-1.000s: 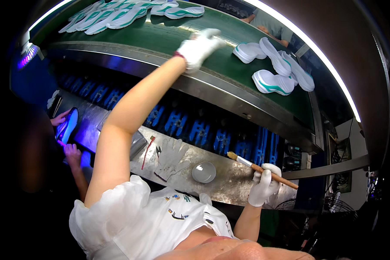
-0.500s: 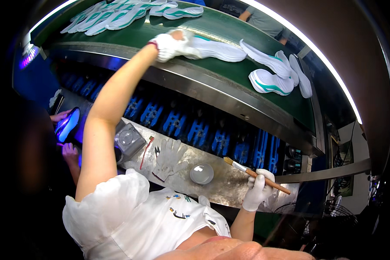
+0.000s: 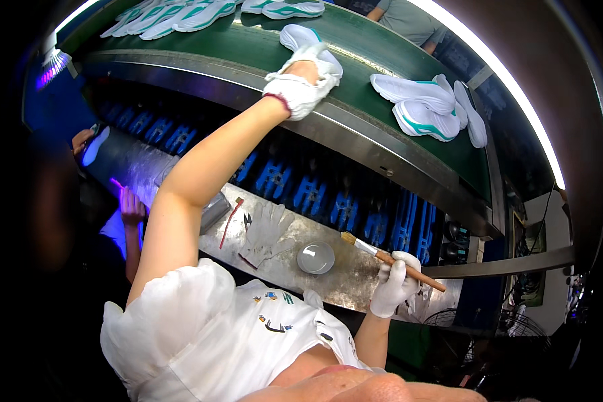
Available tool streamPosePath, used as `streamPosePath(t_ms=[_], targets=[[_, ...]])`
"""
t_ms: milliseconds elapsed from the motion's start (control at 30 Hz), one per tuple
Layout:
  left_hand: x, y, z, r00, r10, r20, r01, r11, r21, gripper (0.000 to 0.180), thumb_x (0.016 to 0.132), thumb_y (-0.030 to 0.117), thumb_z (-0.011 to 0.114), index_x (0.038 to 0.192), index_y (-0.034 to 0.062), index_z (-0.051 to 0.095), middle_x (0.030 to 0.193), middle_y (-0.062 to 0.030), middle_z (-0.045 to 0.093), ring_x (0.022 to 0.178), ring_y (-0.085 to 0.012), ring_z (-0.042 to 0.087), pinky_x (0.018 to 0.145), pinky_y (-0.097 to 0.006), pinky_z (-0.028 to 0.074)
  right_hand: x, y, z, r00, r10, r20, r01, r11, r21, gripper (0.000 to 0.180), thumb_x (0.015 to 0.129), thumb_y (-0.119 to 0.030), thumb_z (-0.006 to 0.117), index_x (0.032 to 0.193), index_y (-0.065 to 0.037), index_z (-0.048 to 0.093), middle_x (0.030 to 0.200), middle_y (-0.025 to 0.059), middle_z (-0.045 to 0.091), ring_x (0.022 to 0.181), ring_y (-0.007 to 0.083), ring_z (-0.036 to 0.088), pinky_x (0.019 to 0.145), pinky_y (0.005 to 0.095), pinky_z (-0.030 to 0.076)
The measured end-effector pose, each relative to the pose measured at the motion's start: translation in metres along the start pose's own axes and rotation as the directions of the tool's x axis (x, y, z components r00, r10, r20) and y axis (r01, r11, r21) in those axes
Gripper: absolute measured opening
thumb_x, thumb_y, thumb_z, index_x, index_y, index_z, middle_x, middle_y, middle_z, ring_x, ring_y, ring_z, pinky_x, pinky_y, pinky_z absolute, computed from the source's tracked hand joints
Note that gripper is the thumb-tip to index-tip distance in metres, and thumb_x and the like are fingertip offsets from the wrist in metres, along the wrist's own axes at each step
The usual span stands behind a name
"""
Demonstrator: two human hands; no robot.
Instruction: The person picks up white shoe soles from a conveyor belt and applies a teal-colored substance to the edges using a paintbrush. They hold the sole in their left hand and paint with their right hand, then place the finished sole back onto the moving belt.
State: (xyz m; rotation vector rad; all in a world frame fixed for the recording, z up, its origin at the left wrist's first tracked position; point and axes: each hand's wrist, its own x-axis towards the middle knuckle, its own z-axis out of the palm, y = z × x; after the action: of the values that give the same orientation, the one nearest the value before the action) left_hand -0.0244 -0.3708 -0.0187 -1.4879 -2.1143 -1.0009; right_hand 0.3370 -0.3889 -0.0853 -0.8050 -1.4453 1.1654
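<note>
My left hand [image 3: 307, 84], in a white glove with some fingertips bare, reaches over the near edge of the green conveyor belt [image 3: 248, 53]. Its fingers are closed on a white shoe sole [image 3: 297, 36] with a teal stripe; the glove hides part of the sole. Lower right, over the metal bench, my white-gloved right hand [image 3: 394, 289] grips the wooden handle of a paintbrush [image 3: 409, 269]. The brush's pale bristles point up and left. A small round translucent bowl [image 3: 315, 258] stands on the bench to the left of the brush.
Several soles [image 3: 425, 110] are piled at the belt's right, others [image 3: 181, 19] at its far left. On the bench lie a loose glove [image 3: 264, 231] and a thin red-handled tool [image 3: 232, 222]. Blue holders [image 3: 309, 195] line the space below the belt. A co-worker's hand [image 3: 132, 206] is at left.
My left hand has moved right, and the sole at it is turned, one end toward the belt's far side. One sole has settled flatter on the right pile. A co-worker's hands have shifted.
</note>
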Motion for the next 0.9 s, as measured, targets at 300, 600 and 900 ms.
streamPosePath(t_ms=[300, 600, 900], targets=[[-0.031, -0.017, -0.061, 0.844, -0.261, 0.468, 0.083, -0.800, -0.595, 0.074, 0.084, 0.062, 0.039, 0.127, 0.0025, 0.030, 0.119, -0.0216, 0.039, 0.108, -0.0370, 0.046, 0.089, -0.044, 0.046, -0.006, -0.002, 0.006, 1.000, 0.023, -0.005, -0.023, 1.000, -0.016, 0.016, 0.086, -0.017, 0.049, 0.090, -0.002, 0.055, 0.062, 0.0003, 0.048, 0.047, 0.0021, 0.037, 0.043, 0.0152, 0.028], [-0.044, 0.042, -0.028, 0.910, -0.075, 0.407, 0.118, -0.895, -0.430, 0.065, 0.079, 0.055, 0.055, 0.118, 0.0051, 0.043, 0.110, -0.0172, 0.050, 0.096, -0.0400, 0.050, 0.084, -0.053, 0.048, 0.000, 0.008, -0.008, 0.996, 0.015, -0.089, -0.019, 0.999, -0.040, 0.015, 0.087, -0.016, 0.048, 0.090, -0.003, 0.055, 0.062, -0.0001, 0.049, 0.049, 0.0021, 0.038, 0.045, 0.0141, 0.029], [-0.174, 0.114, -0.035, 0.809, 0.042, 0.586, 0.452, -0.682, -0.576, 0.073, 0.077, 0.033, 0.068, 0.135, 0.0084, 0.032, 0.114, -0.0136, 0.055, 0.100, -0.0288, 0.058, 0.087, -0.047, 0.048, 0.037, -0.052, 0.010, 0.982, -0.181, 0.046, 0.177, 0.981, 0.074, 0.018, 0.085, -0.014, 0.054, 0.094, 0.002, 0.056, 0.067, 0.0057, 0.056, 0.052, 0.0067, 0.048, 0.046, 0.0167, 0.038]])
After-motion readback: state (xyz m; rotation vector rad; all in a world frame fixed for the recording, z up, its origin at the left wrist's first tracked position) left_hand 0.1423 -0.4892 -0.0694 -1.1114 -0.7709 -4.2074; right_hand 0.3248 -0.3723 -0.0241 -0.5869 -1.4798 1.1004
